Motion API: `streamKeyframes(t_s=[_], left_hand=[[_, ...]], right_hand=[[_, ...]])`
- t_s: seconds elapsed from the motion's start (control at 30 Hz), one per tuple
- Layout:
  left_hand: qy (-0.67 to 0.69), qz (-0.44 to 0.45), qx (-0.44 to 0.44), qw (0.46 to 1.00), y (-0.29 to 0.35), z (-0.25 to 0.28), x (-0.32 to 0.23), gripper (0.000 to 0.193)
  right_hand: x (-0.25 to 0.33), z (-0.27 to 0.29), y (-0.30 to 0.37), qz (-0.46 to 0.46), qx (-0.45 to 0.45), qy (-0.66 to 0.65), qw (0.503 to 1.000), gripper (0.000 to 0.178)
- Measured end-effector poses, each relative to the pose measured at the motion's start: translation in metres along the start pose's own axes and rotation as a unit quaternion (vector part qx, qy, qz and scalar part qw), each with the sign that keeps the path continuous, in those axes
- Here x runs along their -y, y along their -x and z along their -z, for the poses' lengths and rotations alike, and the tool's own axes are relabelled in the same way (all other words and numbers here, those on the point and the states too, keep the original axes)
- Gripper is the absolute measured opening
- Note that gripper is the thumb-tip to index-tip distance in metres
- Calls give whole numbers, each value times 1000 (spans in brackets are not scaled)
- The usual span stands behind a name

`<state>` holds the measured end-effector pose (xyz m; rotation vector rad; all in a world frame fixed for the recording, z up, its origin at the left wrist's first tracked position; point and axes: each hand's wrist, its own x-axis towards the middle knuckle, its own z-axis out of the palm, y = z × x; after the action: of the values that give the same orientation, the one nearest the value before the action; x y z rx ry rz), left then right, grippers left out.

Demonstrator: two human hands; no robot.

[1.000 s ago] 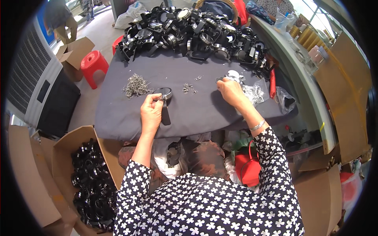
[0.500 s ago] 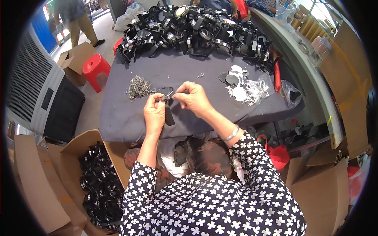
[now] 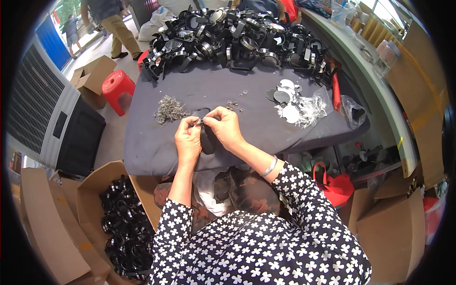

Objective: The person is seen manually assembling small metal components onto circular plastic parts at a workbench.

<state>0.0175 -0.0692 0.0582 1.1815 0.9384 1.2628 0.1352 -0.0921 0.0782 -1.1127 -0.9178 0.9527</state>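
Since the earlier frame, my right hand (image 3: 225,129) has moved in from the watch's right edge, and its fingertips now meet those of my left hand (image 3: 188,141) where the case and strap join. My left grip is narrow, pinching the watch (image 3: 207,142), likely to steady it; what my right grip pinches, if anything, I cannot tell. The watch is over the near part of the table (image 3: 154,147), strap toward me, perhaps so the join faces my fingers. The metal-piece heap (image 3: 169,110) and the white discs (image 3: 288,99) lie either side, I judge for easy reach. Half a second ago my hand hid the little metal cluster (image 3: 232,106) beyond it; now it shows, and both side heaps stay put
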Motion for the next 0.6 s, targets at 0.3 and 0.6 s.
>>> streamKeyframes(t_s=[0.3, 0.6], left_hand=[[-42, -76, -5, 996, -7, 5, 20, 15], [-23, -87, -4, 996, -12, 13, 23, 11]], right_hand=[[-6, 5, -5, 115, -1, 146, 983, 7], [8, -3, -10, 29, 74, 163, 983, 10]])
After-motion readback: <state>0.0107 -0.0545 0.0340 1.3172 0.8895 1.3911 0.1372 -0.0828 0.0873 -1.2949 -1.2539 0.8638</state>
